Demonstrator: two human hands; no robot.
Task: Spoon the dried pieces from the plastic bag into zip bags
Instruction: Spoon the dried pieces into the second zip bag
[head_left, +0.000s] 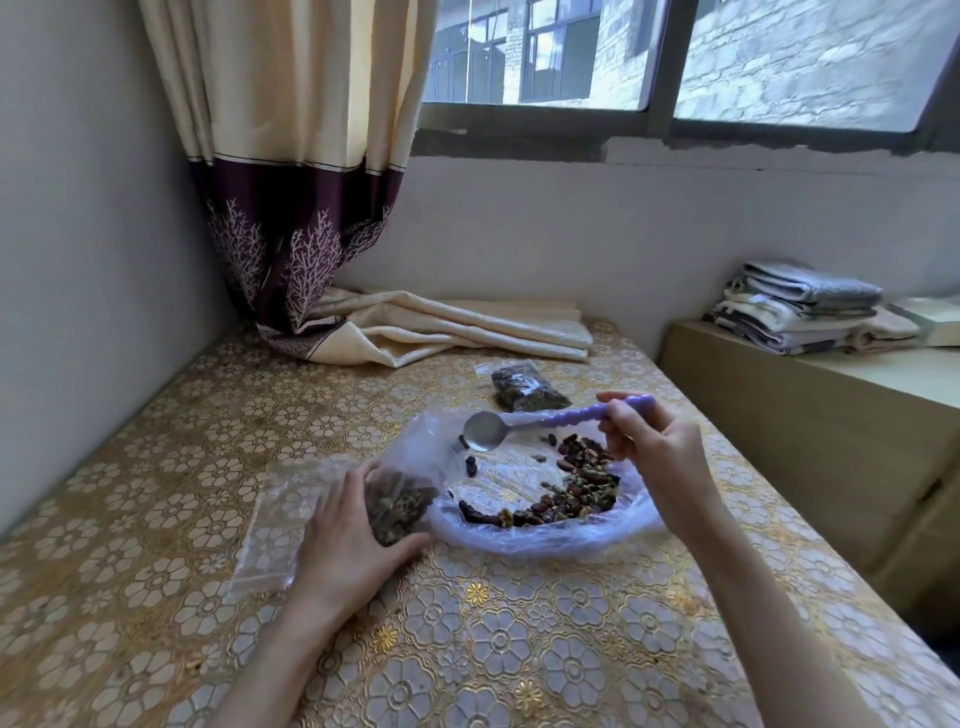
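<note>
An open clear plastic bag (545, 540) lies spread on the table, with dried brown and green pieces (576, 483) heaped along its right and near side. My right hand (654, 447) grips the purple handle of a metal spoon (485, 431); its empty bowl hovers over the bag's far left. My left hand (348, 540) holds a zip bag (400, 504) partly filled with pieces, at the big bag's left edge. Flat empty zip bags (275, 525) lie under and left of that hand. A filled zip bag (524, 392) rests farther back.
The table (467, 649) carries a gold floral cloth. A curtain (291, 234) hangs at the back left, its end piled on the table. Walls close off the left and back. A low cabinet (810, 410) with folded towels (800, 306) stands on the right.
</note>
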